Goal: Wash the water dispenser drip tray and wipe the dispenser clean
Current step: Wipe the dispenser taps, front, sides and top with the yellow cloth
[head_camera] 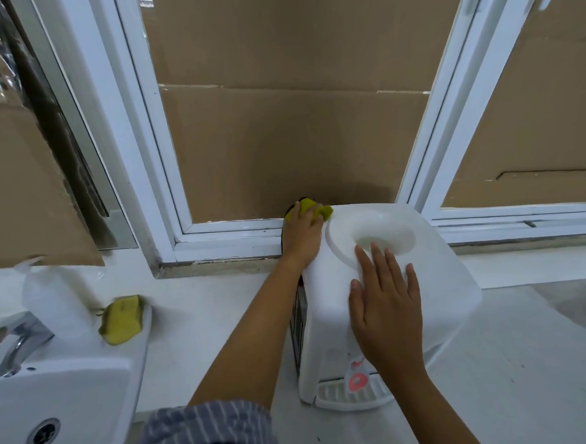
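Note:
A white table-top water dispenser (436, 281) stands on the counter under the window, its round top well facing up. Its white drip tray (333, 396) sits in place at the front base, below a red tap. My left hand (302, 235) presses a yellow-green sponge (315, 210) against the dispenser's back left top corner. Flat on the dispenser's top lies my right hand (386, 305), fingers spread, fingertips at the rim of the well, holding nothing.
A white washbasin (66, 400) with a chrome tap (14, 338) is at the left. A second yellow sponge (121, 320) lies on its rim beside a translucent bottle (54, 298). White window frames backed with cardboard (290, 146) rise behind the counter (519, 362).

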Available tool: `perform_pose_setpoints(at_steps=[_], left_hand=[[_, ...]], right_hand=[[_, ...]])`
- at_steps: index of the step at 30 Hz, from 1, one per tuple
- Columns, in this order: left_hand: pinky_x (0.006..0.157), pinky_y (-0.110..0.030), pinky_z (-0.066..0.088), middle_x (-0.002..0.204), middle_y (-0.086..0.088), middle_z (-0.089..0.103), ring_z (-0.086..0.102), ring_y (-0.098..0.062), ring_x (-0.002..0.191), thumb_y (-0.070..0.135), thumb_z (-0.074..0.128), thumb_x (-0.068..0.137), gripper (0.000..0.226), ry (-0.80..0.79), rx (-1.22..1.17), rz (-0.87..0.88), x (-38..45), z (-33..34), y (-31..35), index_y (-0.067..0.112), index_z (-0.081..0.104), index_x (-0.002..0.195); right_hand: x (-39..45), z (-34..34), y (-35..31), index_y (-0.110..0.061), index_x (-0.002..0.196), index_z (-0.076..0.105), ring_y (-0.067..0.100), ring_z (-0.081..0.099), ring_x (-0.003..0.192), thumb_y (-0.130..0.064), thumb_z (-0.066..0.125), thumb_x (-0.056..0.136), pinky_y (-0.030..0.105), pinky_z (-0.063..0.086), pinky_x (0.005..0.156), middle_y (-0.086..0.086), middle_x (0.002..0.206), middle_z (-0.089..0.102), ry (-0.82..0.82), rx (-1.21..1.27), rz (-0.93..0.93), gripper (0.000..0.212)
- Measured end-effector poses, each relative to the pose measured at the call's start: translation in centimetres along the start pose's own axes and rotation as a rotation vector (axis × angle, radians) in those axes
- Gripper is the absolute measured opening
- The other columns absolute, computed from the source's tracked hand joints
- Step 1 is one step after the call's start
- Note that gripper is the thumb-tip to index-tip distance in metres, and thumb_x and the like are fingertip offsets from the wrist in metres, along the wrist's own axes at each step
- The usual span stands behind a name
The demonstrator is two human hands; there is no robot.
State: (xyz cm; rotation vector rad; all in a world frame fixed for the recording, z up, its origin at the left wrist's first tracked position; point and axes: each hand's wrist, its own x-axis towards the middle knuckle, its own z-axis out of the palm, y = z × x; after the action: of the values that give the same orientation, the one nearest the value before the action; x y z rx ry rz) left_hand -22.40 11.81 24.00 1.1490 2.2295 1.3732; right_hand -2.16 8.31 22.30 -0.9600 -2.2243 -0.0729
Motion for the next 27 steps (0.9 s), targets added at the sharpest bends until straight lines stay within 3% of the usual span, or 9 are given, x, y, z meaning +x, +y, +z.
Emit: perform_pose_setpoints(at_steps=[3, 7, 10, 13, 16, 19, 24, 27], left_hand=[[0.115, -0.033, 0.024, 0.153, -0.003, 0.031, 0.031, -0.019, 0.141, 0.041, 0.044, 0.095, 0.046, -0.044, -0.198, -0.066, 1.2, -0.8, -0.2, 0.025, 0.050, 0.139], [0.117, -0.038, 0.028, 0.149, 0.006, 0.038, 0.038, -0.014, 0.135, 0.043, 0.042, 0.099, 0.055, -0.034, -0.504, -0.129, 0.9, -0.9, -1.0, 0.022, 0.033, 0.149], [0.111, -0.049, 0.036, 0.149, 0.002, 0.043, 0.047, -0.023, 0.131, 0.071, 0.037, 0.088, 0.070, -0.063, -0.732, -0.284, -0.2, -0.5, -2.2, 0.039, 0.025, 0.149], [0.101, -0.053, 0.046, 0.132, -0.002, 0.060, 0.060, -0.026, 0.117, 0.090, 0.033, 0.072, 0.086, -0.069, -0.794, -0.401, -1.3, 0.6, -3.5, 0.041, 0.035, 0.142], [0.097, -0.051, 0.050, 0.121, -0.007, 0.067, 0.064, -0.027, 0.111, 0.084, 0.036, 0.077, 0.081, -0.090, -0.880, -0.429, -3.9, 1.3, -4.0, 0.028, 0.050, 0.134], [0.098, -0.050, 0.051, 0.119, -0.007, 0.069, 0.065, -0.027, 0.111, 0.078, 0.033, 0.084, 0.071, -0.123, -0.967, -0.430, -7.3, 1.5, -3.8, 0.028, 0.056, 0.129], [0.110, -0.050, 0.037, 0.142, -0.001, 0.053, 0.051, -0.023, 0.130, 0.077, 0.045, 0.081, 0.074, -0.101, -1.034, -0.327, -12.1, 3.1, -4.9, 0.037, 0.040, 0.143], [0.112, -0.046, 0.037, 0.141, 0.003, 0.054, 0.051, -0.018, 0.130, 0.080, 0.051, 0.074, 0.087, -0.072, -1.048, -0.291, -14.9, 3.5, -4.2, 0.034, 0.037, 0.146]], right_hand=[[0.1, 0.1, 0.0, -0.018, 0.145, 0.045, 0.026, 0.039, 0.141, -0.037, 0.034, 0.099, 0.048, 0.020, 0.120, 0.007, 0.150, 0.045, -0.010, 0.002, -0.005, 0.050], [0.1, 0.0, 0.0, -0.018, 0.145, 0.044, 0.025, 0.038, 0.142, -0.035, 0.035, 0.099, 0.047, 0.020, 0.120, 0.007, 0.151, 0.044, -0.013, -0.002, -0.001, 0.051], [0.0, 0.0, 0.2, -0.017, 0.145, 0.044, 0.025, 0.038, 0.142, -0.034, 0.037, 0.098, 0.047, 0.020, 0.120, 0.007, 0.150, 0.045, -0.004, -0.004, -0.003, 0.051], [0.0, 0.0, 0.1, -0.017, 0.145, 0.045, 0.026, 0.039, 0.141, -0.035, 0.034, 0.098, 0.049, 0.022, 0.120, 0.007, 0.149, 0.046, 0.003, -0.001, -0.002, 0.051], [-0.1, 0.0, 0.0, -0.017, 0.145, 0.045, 0.026, 0.039, 0.141, -0.036, 0.033, 0.098, 0.049, 0.021, 0.120, 0.008, 0.149, 0.046, 0.005, -0.007, -0.002, 0.052], [-0.1, 0.0, 0.0, -0.016, 0.144, 0.046, 0.027, 0.039, 0.141, -0.034, 0.035, 0.098, 0.050, 0.022, 0.119, 0.009, 0.149, 0.046, 0.011, -0.003, -0.001, 0.051], [-0.1, 0.1, 0.0, -0.015, 0.144, 0.045, 0.029, 0.039, 0.140, -0.036, 0.031, 0.098, 0.052, 0.024, 0.119, 0.010, 0.149, 0.046, 0.007, -0.018, -0.002, 0.053], [-0.2, 0.1, 0.0, -0.015, 0.145, 0.044, 0.029, 0.038, 0.141, -0.037, 0.028, 0.099, 0.052, 0.024, 0.118, 0.010, 0.149, 0.045, 0.007, -0.017, -0.002, 0.054]])
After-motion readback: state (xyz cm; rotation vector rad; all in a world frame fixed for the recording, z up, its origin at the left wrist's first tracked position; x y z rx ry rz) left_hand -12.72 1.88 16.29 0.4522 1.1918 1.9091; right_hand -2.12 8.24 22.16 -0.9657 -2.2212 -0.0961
